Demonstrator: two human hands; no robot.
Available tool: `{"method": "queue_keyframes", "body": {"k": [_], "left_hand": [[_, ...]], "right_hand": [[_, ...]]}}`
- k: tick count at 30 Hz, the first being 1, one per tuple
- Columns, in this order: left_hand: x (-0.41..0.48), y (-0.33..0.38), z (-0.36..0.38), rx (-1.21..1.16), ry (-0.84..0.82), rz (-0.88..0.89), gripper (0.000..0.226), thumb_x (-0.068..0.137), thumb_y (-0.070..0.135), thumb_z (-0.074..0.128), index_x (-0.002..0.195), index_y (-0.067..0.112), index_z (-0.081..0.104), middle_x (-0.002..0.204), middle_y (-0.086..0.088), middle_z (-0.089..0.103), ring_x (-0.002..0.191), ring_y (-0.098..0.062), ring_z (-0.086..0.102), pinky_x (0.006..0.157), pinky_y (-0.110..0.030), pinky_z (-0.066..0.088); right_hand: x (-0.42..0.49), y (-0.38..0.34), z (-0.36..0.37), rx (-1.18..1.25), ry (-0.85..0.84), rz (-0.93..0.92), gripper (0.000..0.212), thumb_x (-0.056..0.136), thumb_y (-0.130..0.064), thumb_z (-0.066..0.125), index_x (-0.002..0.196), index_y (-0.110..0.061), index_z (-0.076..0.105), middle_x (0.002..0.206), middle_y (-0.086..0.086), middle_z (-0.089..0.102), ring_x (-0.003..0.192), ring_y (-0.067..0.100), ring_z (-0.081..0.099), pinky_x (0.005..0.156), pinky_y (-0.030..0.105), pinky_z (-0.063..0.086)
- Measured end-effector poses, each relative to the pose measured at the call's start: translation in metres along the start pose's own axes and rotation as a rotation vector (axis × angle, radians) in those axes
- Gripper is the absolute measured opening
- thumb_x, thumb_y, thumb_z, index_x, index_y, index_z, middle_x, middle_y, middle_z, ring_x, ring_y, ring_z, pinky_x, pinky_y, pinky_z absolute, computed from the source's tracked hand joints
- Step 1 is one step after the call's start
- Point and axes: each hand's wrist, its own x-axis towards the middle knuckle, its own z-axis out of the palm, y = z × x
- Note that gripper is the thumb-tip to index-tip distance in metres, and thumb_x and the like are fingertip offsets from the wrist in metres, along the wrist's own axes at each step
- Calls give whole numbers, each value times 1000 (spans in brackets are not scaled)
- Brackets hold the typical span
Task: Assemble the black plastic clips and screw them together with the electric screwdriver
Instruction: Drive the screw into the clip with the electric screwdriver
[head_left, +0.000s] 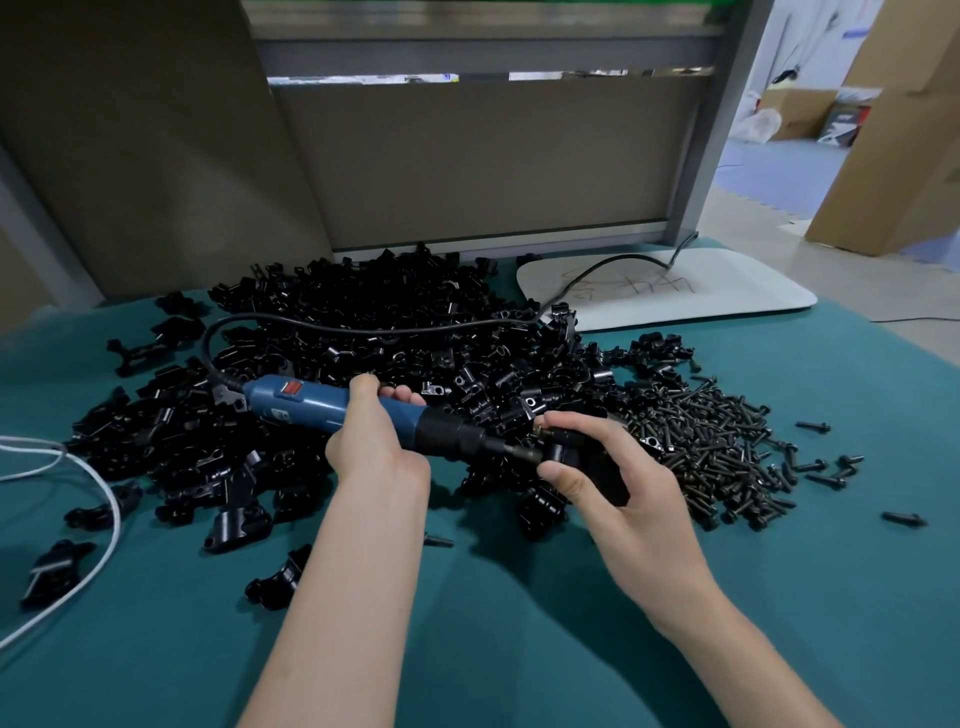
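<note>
Reaching forward from the lower edge, two bare forearms cross the teal cloth-covered table (519, 613) and converge just in front of the parts. The left hand (371, 441) is seen from its back, with thumb and fingers wrapped round the barrel of the blue-bodied electric screwdriver with black nose (311, 404). The tool lies nearly level, its tip pointing right and slightly toward the viewer. The right hand (631, 483), wrist bent inward, clasps the black plastic clip assembly (597, 467): the thumb presses its near face and the index finger curls over its top. The screwdriver tip meets this clip at its left side; the screw itself cannot be made out. A thin white cord (106, 512) loops over the cloth at near left, among a few stray black clips. A single loose dark screw (439, 541) lies between the forearms. Beyond the hands spreads the large heap of black plastic clips (395, 312), and just right of it the smaller heap of dark metal screws (711, 447), with some scattered outward. The black power cable (363, 326) runs from the tool's rear, arcs over the clip heap and crosses a white rounded board with brown scribbles (737, 296). Behind stands a grey-framed beige partition panel (467, 156); at far right are brown cardboard boxes (904, 135).
</note>
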Motion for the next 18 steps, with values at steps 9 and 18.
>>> {"method": "queue_keyframes", "body": {"k": [9, 18], "left_hand": [[11, 27, -6, -125, -220, 41, 17, 91, 16, 72, 95, 14, 55, 63, 3, 62, 51, -10, 60, 59, -25, 56], [12, 14, -3, -71, -247, 76, 17, 91, 19, 71, 83, 15, 56, 66, 3, 62, 54, -12, 60, 62, -25, 56]], "right_hand": [[-2, 7, -7, -103, 116, -71, 33, 96, -42, 62, 128, -48, 59, 110, -16, 68, 94, 13, 68, 81, 27, 55], [-4, 10, 2, -57, -70, 113, 31, 92, -51, 64, 123, -52, 61, 71, -37, 59, 55, -6, 53, 52, 4, 37]]}}
